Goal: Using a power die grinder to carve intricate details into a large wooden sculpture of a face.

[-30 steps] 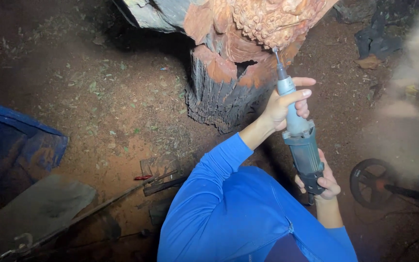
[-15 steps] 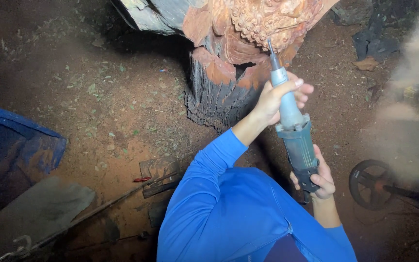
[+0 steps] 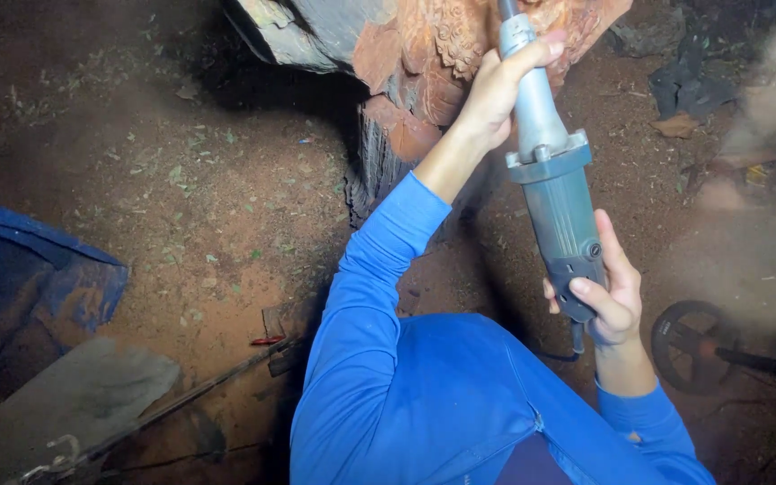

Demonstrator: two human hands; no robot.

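Both hands (image 3: 496, 90) clamped around grey die grinder (image 3: 554, 193), carved stump (image 3: 424, 81) ahead, wheel (image 3: 693, 346) nearby.

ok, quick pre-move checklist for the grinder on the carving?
1. Left hand gripping the die grinder neck: ok.
2. Right hand gripping the rear body: ok.
3. Bit on the carved wood: cannot tell, tip is out of frame.
4. Sight line: not ok, dust cloud at right.
5. Cord free: cannot tell.
6. Gloves: not ok, both hands bare.

carved wood block (image 3: 424, 81) ahead, open dirt (image 3: 181, 207) leftward
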